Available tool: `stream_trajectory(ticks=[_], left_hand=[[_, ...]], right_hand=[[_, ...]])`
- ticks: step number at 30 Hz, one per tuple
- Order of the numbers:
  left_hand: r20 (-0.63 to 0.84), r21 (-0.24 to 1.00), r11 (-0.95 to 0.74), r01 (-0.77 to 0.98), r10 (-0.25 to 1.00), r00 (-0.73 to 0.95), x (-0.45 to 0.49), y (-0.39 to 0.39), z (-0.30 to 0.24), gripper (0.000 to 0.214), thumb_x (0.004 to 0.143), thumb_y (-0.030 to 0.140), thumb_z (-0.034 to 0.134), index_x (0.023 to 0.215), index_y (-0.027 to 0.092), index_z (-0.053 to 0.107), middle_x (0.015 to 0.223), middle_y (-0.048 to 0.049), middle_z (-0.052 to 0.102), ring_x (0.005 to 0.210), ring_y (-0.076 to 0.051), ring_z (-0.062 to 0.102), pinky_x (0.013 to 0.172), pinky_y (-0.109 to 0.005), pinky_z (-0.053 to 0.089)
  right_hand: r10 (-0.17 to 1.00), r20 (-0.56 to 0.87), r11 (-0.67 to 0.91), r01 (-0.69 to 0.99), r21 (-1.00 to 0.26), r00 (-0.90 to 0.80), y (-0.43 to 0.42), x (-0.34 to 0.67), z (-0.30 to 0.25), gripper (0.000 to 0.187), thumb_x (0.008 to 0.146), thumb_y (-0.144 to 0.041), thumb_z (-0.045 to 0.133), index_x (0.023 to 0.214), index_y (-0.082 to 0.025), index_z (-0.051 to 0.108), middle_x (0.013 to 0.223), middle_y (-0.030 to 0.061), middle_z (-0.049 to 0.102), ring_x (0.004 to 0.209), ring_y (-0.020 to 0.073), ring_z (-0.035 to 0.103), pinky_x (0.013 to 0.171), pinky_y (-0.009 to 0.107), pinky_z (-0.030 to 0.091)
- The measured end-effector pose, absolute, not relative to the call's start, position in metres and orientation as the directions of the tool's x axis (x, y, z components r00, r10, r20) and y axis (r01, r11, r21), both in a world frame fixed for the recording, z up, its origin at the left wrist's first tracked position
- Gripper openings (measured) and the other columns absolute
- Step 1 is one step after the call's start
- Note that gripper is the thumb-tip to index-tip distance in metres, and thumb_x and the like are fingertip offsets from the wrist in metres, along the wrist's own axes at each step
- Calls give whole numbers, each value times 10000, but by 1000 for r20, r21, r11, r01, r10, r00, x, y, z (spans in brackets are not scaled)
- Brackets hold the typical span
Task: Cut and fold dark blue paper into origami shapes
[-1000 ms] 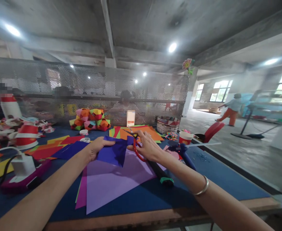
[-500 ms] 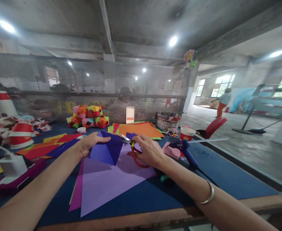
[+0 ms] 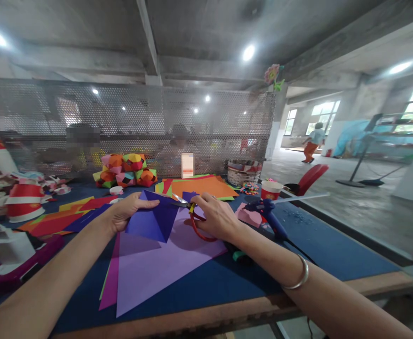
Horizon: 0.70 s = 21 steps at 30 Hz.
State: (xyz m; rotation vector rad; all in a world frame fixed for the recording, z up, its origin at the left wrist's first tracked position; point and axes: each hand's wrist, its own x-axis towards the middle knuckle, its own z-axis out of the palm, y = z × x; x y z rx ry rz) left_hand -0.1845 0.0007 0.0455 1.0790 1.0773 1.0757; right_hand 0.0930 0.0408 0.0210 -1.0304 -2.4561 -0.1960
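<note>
My left hand [image 3: 124, 212] pinches the top edge of a folded dark blue paper [image 3: 153, 220] and holds it up above the table. Red-handled scissors [image 3: 193, 221] are gripped in my right hand [image 3: 215, 217], their blades pointing left at the blue paper's right edge. Under both hands lies a large light purple paper triangle [image 3: 157, 263], with a magenta sheet [image 3: 110, 282] showing at its left side. A metal bangle [image 3: 296, 278] is on my right wrist.
A blue glue gun [image 3: 270, 217] and a red paper cup [image 3: 270, 189] lie right of my hands. Orange and green sheets [image 3: 201, 186] and folded paper shapes [image 3: 125, 170] sit by a mesh screen [image 3: 129, 122]. Red-white cups [image 3: 25, 200] stand left. A person walks far right.
The scissors swung from pointing away to pointing left at the blue paper. My left hand raised the paper so its fold stands up. The distant person walked further off.
</note>
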Motion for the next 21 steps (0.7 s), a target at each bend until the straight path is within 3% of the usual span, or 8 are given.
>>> stream_trajectory(ticks=[14, 21], left_hand=[[-133, 983, 146, -108, 984, 115, -181, -3, 49, 493, 715, 220, 971, 1177, 139, 819, 969, -122, 850, 817, -272, 800, 831, -367, 626], [-157, 980, 162, -114, 986, 53, -172, -8, 53, 435, 659, 200, 983, 1065, 138, 839, 940, -110, 853, 779, -263, 788, 777, -367, 631]], right_hand=[[652, 446, 695, 719, -26, -614, 37, 93, 24, 446, 977, -448, 755, 1343, -221, 637, 1234, 126, 696, 1055, 270, 700, 739, 305, 477], [641, 463, 699, 715, -20, -612, 38, 94, 22, 492, 968, -482, 767, 1366, -230, 628, 1247, 124, 687, 1082, 273, 690, 759, 304, 485]])
